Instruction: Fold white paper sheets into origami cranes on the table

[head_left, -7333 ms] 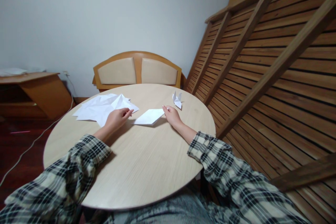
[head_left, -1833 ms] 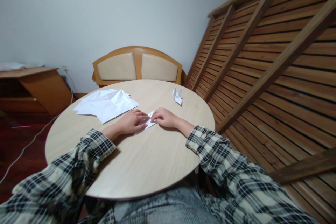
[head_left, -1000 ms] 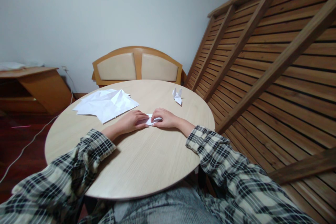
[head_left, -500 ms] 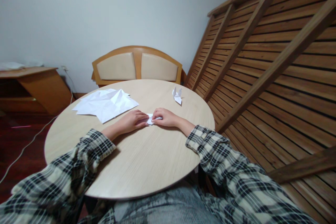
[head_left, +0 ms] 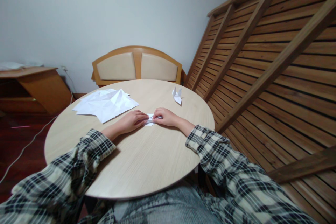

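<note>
Left hand [head_left: 135, 119] at nine o'clock, right hand [head_left: 166, 117] at three, both grips are pinching folded paper [head_left: 150, 120] on the bench [head_left: 141, 161], seemingly part-done, a finished-looking paper figure [head_left: 177, 97] at two, creased sheets [head_left: 103, 103] spread unfolded at ten

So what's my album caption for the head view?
Left hand and right hand touching folded paper on a round table.

At frame centre, on the round pale wood-grain table [head_left: 147, 161], between left hand [head_left: 133, 120] and right hand [head_left: 166, 117] (touching both), a small folded white paper [head_left: 150, 121]. Left of centre, on the table, overlapping creased white paper sheets [head_left: 106, 104]; just right of centre, farther back, a pointed white paper figure [head_left: 177, 97]. Behind the table, an arched brown wooden backboard [head_left: 138, 63]; at frame right, a slatted brown wooden panel [head_left: 265, 66].
</note>
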A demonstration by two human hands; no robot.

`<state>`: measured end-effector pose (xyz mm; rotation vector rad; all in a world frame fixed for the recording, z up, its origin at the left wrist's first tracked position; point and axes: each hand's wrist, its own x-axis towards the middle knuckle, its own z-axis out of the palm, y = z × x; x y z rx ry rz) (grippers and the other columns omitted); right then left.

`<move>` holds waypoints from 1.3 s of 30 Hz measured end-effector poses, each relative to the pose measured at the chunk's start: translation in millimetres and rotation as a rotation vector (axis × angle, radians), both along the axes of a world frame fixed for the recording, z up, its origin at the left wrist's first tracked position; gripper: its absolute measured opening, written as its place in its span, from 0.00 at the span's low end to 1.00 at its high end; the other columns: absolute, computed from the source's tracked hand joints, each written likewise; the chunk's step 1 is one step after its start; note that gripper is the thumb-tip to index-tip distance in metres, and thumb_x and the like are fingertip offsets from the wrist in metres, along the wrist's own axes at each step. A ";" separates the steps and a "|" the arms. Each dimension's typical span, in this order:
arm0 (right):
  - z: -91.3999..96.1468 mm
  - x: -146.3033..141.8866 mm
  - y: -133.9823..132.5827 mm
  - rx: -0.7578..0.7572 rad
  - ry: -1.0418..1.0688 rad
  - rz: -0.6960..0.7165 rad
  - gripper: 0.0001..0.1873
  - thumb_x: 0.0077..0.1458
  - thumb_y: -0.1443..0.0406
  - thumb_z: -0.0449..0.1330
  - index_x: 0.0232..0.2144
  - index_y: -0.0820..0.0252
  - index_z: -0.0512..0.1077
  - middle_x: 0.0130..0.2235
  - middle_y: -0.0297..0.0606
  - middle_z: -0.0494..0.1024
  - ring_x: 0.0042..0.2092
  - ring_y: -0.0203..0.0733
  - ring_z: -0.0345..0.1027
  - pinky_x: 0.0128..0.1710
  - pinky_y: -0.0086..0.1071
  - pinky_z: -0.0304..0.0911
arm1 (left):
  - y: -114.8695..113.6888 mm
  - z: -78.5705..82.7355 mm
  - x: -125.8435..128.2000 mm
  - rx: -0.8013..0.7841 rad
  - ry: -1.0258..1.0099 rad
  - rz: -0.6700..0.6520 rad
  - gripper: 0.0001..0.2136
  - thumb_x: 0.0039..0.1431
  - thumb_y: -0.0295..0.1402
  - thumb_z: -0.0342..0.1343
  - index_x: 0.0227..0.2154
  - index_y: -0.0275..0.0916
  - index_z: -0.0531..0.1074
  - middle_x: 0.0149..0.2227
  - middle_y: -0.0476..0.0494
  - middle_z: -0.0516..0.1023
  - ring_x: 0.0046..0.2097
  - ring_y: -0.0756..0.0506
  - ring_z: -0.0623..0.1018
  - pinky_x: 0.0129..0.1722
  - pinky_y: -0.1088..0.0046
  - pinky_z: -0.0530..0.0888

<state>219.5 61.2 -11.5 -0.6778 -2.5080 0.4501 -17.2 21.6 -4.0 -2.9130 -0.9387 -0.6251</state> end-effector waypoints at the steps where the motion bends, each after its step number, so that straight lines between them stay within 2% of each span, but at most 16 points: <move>1: 0.0 -0.3 -0.1 -0.002 0.001 -0.005 0.04 0.56 0.67 0.62 0.32 0.63 0.77 0.33 0.38 0.75 0.37 0.38 0.67 0.41 0.32 0.61 | 0.3 -0.5 -0.1 0.001 -0.003 0.002 0.13 0.68 0.36 0.49 0.47 0.38 0.76 0.43 0.37 0.81 0.43 0.43 0.78 0.44 0.63 0.75; 10: 0.3 -0.6 -0.3 0.048 -0.010 -0.087 0.07 0.57 0.65 0.63 0.29 0.64 0.75 0.31 0.38 0.74 0.34 0.37 0.65 0.38 0.31 0.59 | 5.2 -4.9 -1.7 0.010 0.015 -0.003 0.13 0.67 0.33 0.49 0.48 0.37 0.75 0.44 0.37 0.80 0.43 0.43 0.78 0.43 0.63 0.75; 20: 2.3 -1.2 -1.7 0.065 -0.067 -0.138 0.08 0.58 0.65 0.61 0.28 0.63 0.75 0.31 0.38 0.74 0.35 0.38 0.64 0.40 0.32 0.58 | 7.6 -7.8 -3.2 -0.001 -0.013 -0.012 0.13 0.66 0.32 0.50 0.49 0.37 0.75 0.44 0.36 0.80 0.44 0.42 0.78 0.45 0.61 0.75; 25: 5.1 -0.9 -5.1 0.043 -0.062 -0.162 0.04 0.55 0.67 0.62 0.29 0.62 0.73 0.32 0.36 0.73 0.35 0.38 0.63 0.40 0.32 0.57 | 6.8 -6.5 -2.6 -0.016 -0.038 -0.005 0.13 0.65 0.31 0.51 0.48 0.38 0.75 0.44 0.37 0.80 0.43 0.42 0.78 0.44 0.62 0.76; 31: 3.3 0.4 -3.1 0.039 -0.040 -0.083 0.02 0.55 0.71 0.62 0.33 0.62 0.75 0.34 0.37 0.75 0.39 0.38 0.65 0.45 0.33 0.58 | 6.2 -6.6 -3.3 -0.024 -0.027 0.004 0.14 0.65 0.31 0.51 0.51 0.39 0.73 0.44 0.39 0.80 0.43 0.43 0.78 0.45 0.63 0.75; 39: -3.4 1.1 5.6 0.045 -0.048 -0.052 0.05 0.57 0.70 0.62 0.35 0.62 0.78 0.35 0.38 0.76 0.39 0.39 0.66 0.45 0.33 0.59 | 4.8 -3.5 -0.8 -0.020 -0.029 -0.021 0.12 0.65 0.31 0.50 0.46 0.38 0.77 0.43 0.37 0.81 0.43 0.42 0.79 0.44 0.62 0.76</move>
